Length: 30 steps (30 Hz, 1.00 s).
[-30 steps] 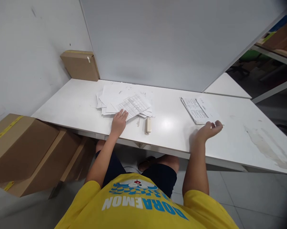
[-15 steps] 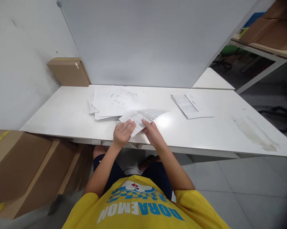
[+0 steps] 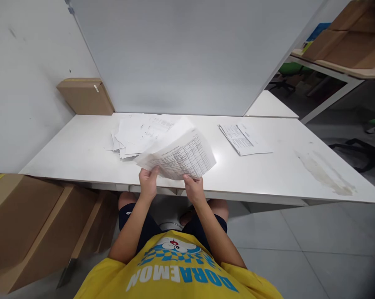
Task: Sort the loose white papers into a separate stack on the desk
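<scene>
A white sheet of paper (image 3: pixel 187 155) printed with a table of lines spans both my hands above the front of the desk. My left hand (image 3: pixel 148 180) pinches its lower left edge, thumb on top. My right hand (image 3: pixel 193 187) grips the lower right edge the same way. The sheet bows a little and tilts up toward the back. Behind it to the left lies a loose pile of printed papers (image 3: pixel 134 135), partly covered by the held sheet. To the right rests a neater stack of papers (image 3: pixel 243 139), apart from both hands.
The white desk (image 3: pixel 268 178) has a smeared stain (image 3: pixel 327 174) on its right side. A cardboard box (image 3: pixel 86 97) stands at the back left against an upright panel (image 3: pixel 187 54). Larger cardboard boxes (image 3: pixel 44 224) sit on the floor to the left.
The sheet, earlier curled and seen narrow between my fingers, is now spread wider with its printed table showing. My hands have moved to its lower edge.
</scene>
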Each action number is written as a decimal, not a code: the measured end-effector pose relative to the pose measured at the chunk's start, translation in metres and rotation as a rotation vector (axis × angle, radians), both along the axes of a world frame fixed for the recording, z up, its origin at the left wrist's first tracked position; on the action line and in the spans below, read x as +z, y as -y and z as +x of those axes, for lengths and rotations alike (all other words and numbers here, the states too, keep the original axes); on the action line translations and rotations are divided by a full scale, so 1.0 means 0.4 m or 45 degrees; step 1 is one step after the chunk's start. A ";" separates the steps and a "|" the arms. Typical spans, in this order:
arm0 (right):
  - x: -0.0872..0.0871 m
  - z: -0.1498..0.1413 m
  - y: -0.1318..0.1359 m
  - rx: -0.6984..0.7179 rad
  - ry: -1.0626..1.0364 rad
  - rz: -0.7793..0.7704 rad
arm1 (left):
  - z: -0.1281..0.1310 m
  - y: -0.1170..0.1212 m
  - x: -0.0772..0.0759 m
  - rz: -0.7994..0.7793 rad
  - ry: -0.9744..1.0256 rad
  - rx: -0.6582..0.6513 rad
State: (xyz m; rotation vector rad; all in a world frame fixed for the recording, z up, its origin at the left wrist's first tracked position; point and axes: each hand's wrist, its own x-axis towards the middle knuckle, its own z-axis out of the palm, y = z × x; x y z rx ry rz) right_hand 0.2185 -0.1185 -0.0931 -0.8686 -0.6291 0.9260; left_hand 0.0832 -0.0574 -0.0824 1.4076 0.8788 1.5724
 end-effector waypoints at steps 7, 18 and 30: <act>0.000 0.039 0.022 0.180 0.474 -0.121 | -0.212 -0.107 -0.011 -0.082 -0.037 0.302; -0.055 -0.126 -0.007 0.304 0.817 -0.051 | -0.312 -0.133 -0.060 0.218 0.023 0.284; -0.081 -0.114 -0.038 0.202 0.790 -0.251 | -0.303 -0.131 -0.091 -0.010 -0.223 0.495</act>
